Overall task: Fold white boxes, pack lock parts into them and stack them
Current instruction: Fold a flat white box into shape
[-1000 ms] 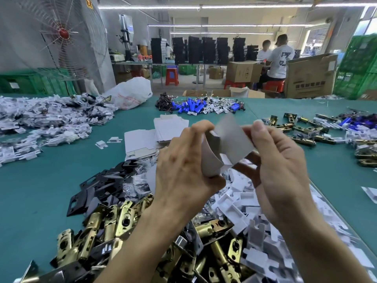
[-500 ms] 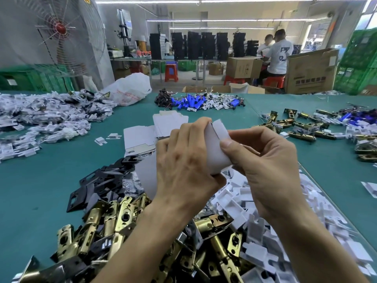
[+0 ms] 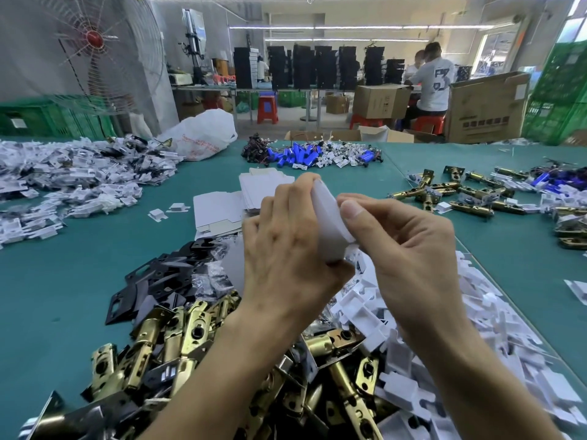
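A small white box (image 3: 328, 223) is held up between both hands above the green table (image 3: 95, 268). My left hand (image 3: 286, 246) grips it from the left, fingers curled round its far side. My right hand (image 3: 403, 246) pinches its right edge, thumb on top. Below lie brass latch bolts (image 3: 178, 338), black strike plates (image 3: 152, 281) and white plastic parts (image 3: 397, 312). Flat white box blanks (image 3: 219, 211) lie stacked just beyond my hands.
A heap of bagged white parts (image 3: 73, 182) covers the far left. Blue cylinders (image 3: 298, 155) lie at the back middle, more brass latches (image 3: 457, 192) at the right. A white plastic bag (image 3: 203, 131), a fan (image 3: 95, 42), cartons and seated people (image 3: 435, 81) are beyond the table.
The open grey flap seen a second ago has been folded down; the box now looks closed. My right thumb has moved onto its top edge. Both hands stay in the same place.
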Action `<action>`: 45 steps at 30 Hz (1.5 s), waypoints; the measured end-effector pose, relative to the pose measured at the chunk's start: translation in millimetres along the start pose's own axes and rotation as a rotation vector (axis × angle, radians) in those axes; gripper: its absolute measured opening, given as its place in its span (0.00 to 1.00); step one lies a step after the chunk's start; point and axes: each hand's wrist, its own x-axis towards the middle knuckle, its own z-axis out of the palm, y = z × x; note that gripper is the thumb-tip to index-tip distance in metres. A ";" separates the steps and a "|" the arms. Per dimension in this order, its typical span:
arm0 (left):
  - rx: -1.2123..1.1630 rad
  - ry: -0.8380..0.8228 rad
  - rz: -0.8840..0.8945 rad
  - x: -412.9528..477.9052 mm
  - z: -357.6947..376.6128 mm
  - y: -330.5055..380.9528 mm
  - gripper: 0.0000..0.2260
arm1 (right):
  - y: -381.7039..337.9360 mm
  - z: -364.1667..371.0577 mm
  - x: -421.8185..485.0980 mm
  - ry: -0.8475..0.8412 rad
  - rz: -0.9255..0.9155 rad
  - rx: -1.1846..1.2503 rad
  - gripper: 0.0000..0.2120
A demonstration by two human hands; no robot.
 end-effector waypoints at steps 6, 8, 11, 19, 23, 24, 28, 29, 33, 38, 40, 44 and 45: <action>-0.156 0.019 -0.087 2.8 -4.9 -1.6 0.39 | -1.4 -3.8 3.4 -0.276 -0.034 -0.057 0.13; -0.185 0.010 -0.084 2.5 -7.0 0.0 0.40 | 0.6 -4.7 3.5 -0.267 -0.103 -0.102 0.13; -0.205 0.000 -0.062 2.7 -9.6 1.5 0.41 | 6.2 -1.8 0.4 -0.221 -0.196 -0.119 0.12; -0.118 0.113 -0.046 1.8 -4.0 -6.0 0.26 | 7.5 2.9 -1.9 -0.271 -0.069 -0.021 0.09; -0.096 0.076 0.022 1.2 -1.8 -4.6 0.25 | 3.0 -1.7 -1.0 -0.288 -0.045 -0.082 0.13; -0.092 0.055 0.055 0.8 -1.1 -5.5 0.26 | 2.5 -4.3 0.6 -0.293 -0.045 -0.109 0.14; -0.164 -0.027 0.078 2.9 -1.6 -6.1 0.41 | 9.0 -20.1 11.2 -0.112 -0.026 -0.187 0.21; -0.182 0.018 0.073 3.4 -2.8 -4.4 0.40 | 11.1 -23.7 13.8 -0.034 -0.022 -0.179 0.24; -0.643 0.032 -0.298 11.2 -15.3 2.4 0.26 | 12.6 -27.0 18.1 0.086 -0.132 -0.036 0.28; -1.541 -0.433 -0.838 19.3 -24.6 -9.7 0.43 | 12.6 -7.4 5.6 -0.205 -0.202 0.034 0.22; -1.617 -0.362 -0.837 18.6 -26.2 -11.2 0.40 | 16.6 -1.4 1.1 -0.248 -0.200 -0.107 0.23; -1.515 -0.122 -0.931 21.9 -28.4 -16.2 0.35 | 23.0 -3.9 1.8 -0.305 -0.233 -0.478 0.26; -1.464 -0.055 -0.923 22.7 -28.7 -17.8 0.36 | 24.5 -5.6 2.7 -0.339 -0.180 -0.543 0.26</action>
